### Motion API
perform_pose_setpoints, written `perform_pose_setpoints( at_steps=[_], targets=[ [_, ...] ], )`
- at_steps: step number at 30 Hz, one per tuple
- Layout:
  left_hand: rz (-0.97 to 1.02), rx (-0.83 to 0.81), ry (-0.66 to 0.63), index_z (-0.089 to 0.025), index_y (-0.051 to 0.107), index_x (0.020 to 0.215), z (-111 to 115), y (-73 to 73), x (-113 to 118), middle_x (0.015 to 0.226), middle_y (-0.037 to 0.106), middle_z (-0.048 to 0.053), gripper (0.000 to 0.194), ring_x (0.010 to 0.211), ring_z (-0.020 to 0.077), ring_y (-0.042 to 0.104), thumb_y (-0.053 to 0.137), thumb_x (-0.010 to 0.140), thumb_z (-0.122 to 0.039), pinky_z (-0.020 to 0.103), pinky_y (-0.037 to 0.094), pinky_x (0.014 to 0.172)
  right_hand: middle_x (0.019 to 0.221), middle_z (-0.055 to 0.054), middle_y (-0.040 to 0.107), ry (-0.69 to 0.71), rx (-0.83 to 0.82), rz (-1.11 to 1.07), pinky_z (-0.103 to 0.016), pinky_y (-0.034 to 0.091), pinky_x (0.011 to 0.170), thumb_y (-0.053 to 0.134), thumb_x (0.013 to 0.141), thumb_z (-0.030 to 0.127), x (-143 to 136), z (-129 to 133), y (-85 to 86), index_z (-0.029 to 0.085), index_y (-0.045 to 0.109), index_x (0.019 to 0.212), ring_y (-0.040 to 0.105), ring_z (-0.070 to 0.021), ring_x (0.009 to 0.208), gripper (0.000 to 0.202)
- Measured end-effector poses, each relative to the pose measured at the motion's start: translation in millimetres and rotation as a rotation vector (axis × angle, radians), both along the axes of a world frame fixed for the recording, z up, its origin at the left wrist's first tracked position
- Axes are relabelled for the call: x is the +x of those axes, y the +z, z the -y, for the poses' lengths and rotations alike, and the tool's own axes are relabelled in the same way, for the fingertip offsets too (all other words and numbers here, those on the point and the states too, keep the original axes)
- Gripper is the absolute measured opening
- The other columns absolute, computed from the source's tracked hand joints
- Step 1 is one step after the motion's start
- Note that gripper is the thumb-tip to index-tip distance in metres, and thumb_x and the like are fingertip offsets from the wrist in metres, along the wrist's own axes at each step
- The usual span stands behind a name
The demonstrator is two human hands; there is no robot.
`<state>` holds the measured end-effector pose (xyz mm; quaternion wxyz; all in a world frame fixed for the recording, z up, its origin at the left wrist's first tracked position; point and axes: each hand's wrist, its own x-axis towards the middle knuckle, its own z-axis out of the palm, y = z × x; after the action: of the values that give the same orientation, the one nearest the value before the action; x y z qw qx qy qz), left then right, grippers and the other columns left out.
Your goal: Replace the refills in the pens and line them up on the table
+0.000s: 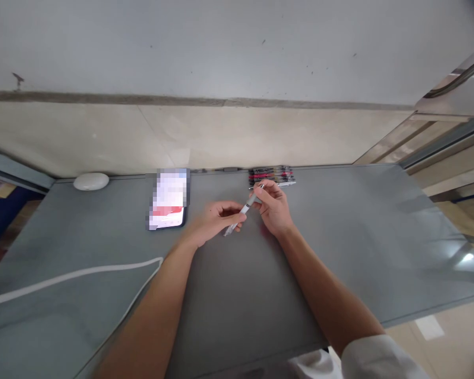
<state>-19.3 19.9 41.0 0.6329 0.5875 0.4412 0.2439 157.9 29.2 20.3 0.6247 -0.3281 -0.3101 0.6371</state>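
A white and grey pen (245, 208) is held at a slant above the grey table, between both hands. My left hand (220, 217) pinches its lower, clear-looking end between thumb and fingers. Around the upper grey end, my right hand (272, 205) closes with thumb and fingertips. Just beyond the right hand lies a row of several pens (272, 175), mostly dark with some red, side by side near the wall. The right fingers hide part of that row's near edge.
A phone (168, 200) with a lit, blurred screen lies left of my hands. Farther left is a white rounded object (91, 181). A white cable (82, 272) crosses the left of the grey table (363, 226). A tiled wall (260, 137) borders the back edge.
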Motion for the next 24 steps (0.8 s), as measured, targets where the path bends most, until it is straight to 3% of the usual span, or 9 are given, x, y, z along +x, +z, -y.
perform_pose_setpoints(
  at_steps=[7,15,19,24],
  targets=[
    [0.098,-0.097,-0.101,-0.017,0.07,0.092,0.3,-6.6,-2.5,0.081,0.068,0.006,0.031,0.069,0.0155,0.062,0.06,0.087,-0.046,0.029,0.046,0.064,0.081,0.004,0.061,0.103,0.014,-0.029,-0.025,0.054,0.059,0.076,0.072,0.029,2.8,2.0,-2.6,0.026,0.066,0.084,0.063,-0.0115,0.072,0.015],
    [-0.027,0.003,0.01,-0.021,0.07,0.101,-0.6,-1.2,0.6,0.087,0.069,0.004,0.031,0.081,0.0176,0.063,0.065,0.084,-0.046,0.03,0.046,0.072,0.076,0.006,0.06,0.013,0.018,-0.029,-0.023,0.054,0.063,0.078,0.07,0.025,1.1,-0.5,-1.3,0.025,0.065,0.08,0.062,-0.0095,0.071,0.016],
    [-0.05,0.044,-0.026,-0.02,0.07,0.094,0.2,0.2,1.0,0.077,0.066,0.002,0.025,0.075,0.0155,0.061,0.063,0.086,-0.043,0.027,0.043,0.066,0.076,0.005,0.06,0.029,0.023,-0.004,-0.023,0.054,0.061,0.077,0.071,0.025,1.0,0.2,-1.3,0.025,0.065,0.08,0.061,-0.0096,0.071,0.015],
    [0.061,-0.032,-0.106,-0.017,0.069,0.091,0.5,-2.2,-1.1,0.079,0.067,0.004,0.028,0.072,0.0155,0.061,0.059,0.089,-0.043,0.029,0.046,0.068,0.082,0.003,0.062,0.109,0.036,-0.009,-0.025,0.053,0.055,0.075,0.073,0.03,3.1,1.9,-2.5,0.025,0.066,0.084,0.062,-0.0126,0.073,0.015]
  ],
)
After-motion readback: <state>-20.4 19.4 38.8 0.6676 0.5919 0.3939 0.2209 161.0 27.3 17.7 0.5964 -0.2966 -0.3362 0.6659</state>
